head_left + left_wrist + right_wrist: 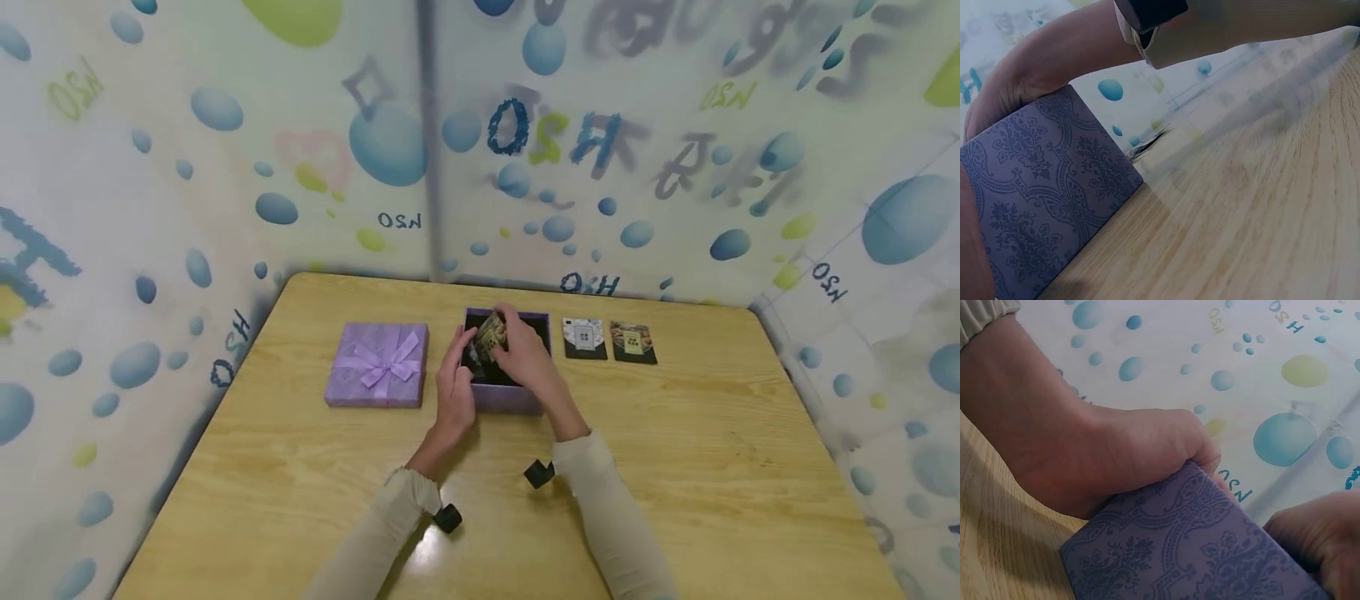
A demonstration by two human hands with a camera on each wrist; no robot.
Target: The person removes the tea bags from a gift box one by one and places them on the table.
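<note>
An open purple gift box [507,402] with a dark inside stands in front of me. My right hand [525,354] reaches over its right side and pinches a dark square packet [491,335] with a gold label, tilted up inside the box. My left hand [454,392] grips the box's left side, its fingertips at the rim close by the packet. In the right wrist view, the right hand [1129,456] bends over the patterned box wall [1179,550], hiding its fingertips. The left wrist view shows the box's patterned wall [1054,187] from low down.
Left of the box lies its purple lid [386,367] with a ribbon bow. To the right, a packet with a silver label [584,339] and one with a gold label [633,342] lie side by side on the wooden table [712,458]. A bubble-patterned wall covering [510,208] stands behind.
</note>
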